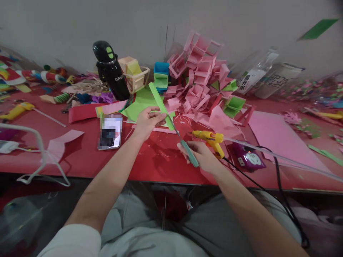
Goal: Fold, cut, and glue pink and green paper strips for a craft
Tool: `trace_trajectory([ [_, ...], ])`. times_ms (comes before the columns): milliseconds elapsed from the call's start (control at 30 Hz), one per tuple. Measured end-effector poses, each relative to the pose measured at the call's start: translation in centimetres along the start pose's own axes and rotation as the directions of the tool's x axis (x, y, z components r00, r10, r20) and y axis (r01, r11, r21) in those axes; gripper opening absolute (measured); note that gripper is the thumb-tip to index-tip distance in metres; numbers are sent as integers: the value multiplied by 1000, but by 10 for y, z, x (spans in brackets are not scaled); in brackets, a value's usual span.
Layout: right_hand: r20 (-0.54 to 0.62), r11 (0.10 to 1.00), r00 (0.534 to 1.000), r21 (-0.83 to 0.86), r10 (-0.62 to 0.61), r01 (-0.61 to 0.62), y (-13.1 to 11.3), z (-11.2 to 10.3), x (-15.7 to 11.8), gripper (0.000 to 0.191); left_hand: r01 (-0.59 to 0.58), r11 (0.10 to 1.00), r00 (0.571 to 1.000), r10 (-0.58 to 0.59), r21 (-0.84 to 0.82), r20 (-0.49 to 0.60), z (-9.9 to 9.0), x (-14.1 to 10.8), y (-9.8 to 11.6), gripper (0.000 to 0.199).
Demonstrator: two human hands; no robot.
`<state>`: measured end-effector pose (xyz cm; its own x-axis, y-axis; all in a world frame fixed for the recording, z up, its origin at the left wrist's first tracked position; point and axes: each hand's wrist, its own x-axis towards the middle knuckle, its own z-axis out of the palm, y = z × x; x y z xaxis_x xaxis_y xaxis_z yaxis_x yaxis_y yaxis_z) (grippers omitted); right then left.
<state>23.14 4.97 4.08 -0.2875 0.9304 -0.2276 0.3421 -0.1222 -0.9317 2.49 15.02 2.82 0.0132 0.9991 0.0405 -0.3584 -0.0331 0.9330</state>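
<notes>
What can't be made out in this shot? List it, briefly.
Head view:
- Phone: its screen is blurred out, unreadable.
- Scissors: the handle loops are hidden inside the right hand.
- Green paper strip: its lower part is covered by the left hand.
- White bottle: its label print is too blurred to read.
- Green scrap, top right: blurred.

Dim, soft light w/ faint shadows; edges warped, corners blurry.
</notes>
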Motion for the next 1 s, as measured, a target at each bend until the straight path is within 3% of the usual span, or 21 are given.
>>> trace_trajectory([
  [567, -34, 999, 999, -45, -4, 3, 2, 1, 1, 54, 4, 1000, 1000, -5, 9, 28, 2, -2, 0, 44],
  [1000, 43, 998, 999, 64, 6, -9, 1, -3, -2, 51, -3, 1000, 1000, 3, 17, 5, -2, 0, 3, 41],
])
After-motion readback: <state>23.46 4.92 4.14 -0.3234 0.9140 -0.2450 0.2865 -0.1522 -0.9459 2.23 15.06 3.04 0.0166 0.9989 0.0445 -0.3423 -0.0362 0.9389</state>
